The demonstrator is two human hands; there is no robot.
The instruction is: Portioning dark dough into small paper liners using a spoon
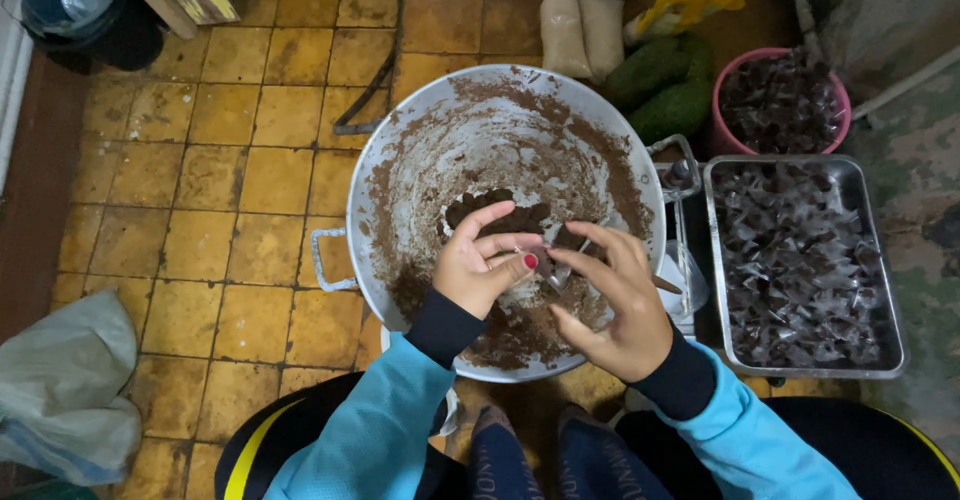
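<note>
A large metal basin (400, 150), smeared inside with brown paste, sits on the tiled floor in front of me. A lump of dark brown paste (497, 211) lies near its middle. My left hand (480, 270) and my right hand (615, 305) meet over the basin, both pinching a small clear wrapper (553, 265) with brown filling between the fingertips. Both arms wear blue sleeves with dark cuffs.
A rectangular metal tray (893, 350) full of wrapped dark sweets lies to the right. Behind it stands a pink bowl (722, 130) with more. Green fruits (665, 85) and filled sacks (585, 25) lie at the back. A grey bag (65, 390) lies left, a bucket (65, 0) far left.
</note>
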